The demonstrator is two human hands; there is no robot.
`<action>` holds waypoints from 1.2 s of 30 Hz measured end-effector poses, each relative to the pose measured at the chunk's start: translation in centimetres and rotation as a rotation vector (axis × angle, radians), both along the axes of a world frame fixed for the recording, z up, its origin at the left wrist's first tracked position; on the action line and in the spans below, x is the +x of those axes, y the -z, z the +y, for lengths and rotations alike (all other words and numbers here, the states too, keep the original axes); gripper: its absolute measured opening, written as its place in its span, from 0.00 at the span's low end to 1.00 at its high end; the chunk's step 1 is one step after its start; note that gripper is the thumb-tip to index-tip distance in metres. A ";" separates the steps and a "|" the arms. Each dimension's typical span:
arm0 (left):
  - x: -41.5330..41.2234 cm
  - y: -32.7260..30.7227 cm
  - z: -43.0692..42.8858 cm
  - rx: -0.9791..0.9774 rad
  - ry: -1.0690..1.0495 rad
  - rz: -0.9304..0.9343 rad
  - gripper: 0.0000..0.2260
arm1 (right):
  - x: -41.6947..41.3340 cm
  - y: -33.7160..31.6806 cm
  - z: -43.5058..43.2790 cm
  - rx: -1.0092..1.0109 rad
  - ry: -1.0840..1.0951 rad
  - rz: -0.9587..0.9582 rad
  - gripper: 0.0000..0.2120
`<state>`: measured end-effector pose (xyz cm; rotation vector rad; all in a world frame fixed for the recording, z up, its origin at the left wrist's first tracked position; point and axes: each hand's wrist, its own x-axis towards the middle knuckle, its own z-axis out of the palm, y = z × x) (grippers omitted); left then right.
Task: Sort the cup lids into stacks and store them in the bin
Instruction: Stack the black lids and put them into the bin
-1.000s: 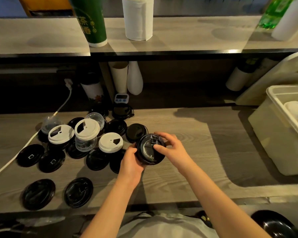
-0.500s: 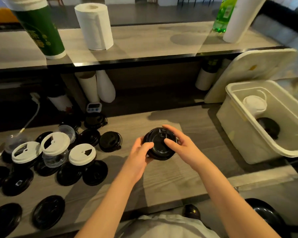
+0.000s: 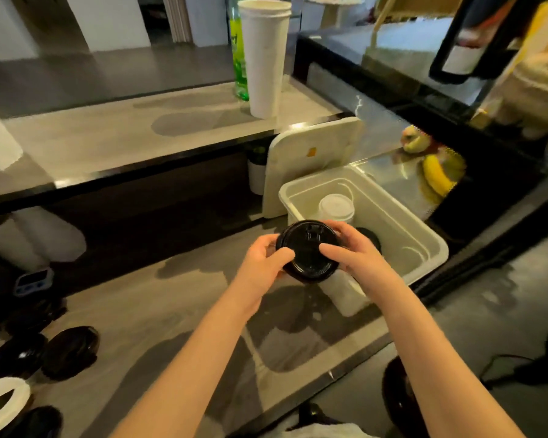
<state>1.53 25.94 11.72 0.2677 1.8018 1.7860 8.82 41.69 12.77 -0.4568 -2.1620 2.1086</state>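
Observation:
A stack of black cup lids point(image 3: 307, 248) hangs in the air at the near left corner of the white bin point(image 3: 424, 238), above the counter. My left hand point(image 3: 263, 263) grips its left edge and my right hand point(image 3: 350, 257) grips its right edge, thumbs on top. Inside the bin stands a stack of white lids point(image 3: 336, 207), with a black lid stack point(image 3: 372, 238) in front of it, partly hidden by my right hand. Loose black lids point(image 3: 70, 350) and a white lid point(image 3: 4, 403) lie at the lower left.
The bin's white cover point(image 3: 310, 165) leans against the shelf behind it. A tall white cup stack point(image 3: 264, 58) and a green bottle point(image 3: 239, 61) stand on the upper shelf. A small timer point(image 3: 34, 281) sits at the left. Bananas point(image 3: 437, 178) lie behind glass at right.
Both hands have carried the black lid stack to the right, from beside the lid pile to the bin's near corner. The view has swung right with them.

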 end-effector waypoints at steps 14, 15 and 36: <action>-2.5 -0.4 13.9 -0.183 0.158 0.043 0.11 | -0.6 0.2 14.9 0.026 -0.054 -0.166 0.21; -2.5 -0.2 14.2 -0.200 0.174 0.038 0.10 | -0.6 0.2 15.3 0.022 -0.060 -0.167 0.20; -4.5 2.3 20.6 -1.238 1.132 0.214 0.15 | -5.1 4.9 16.7 0.504 -0.766 -0.994 0.14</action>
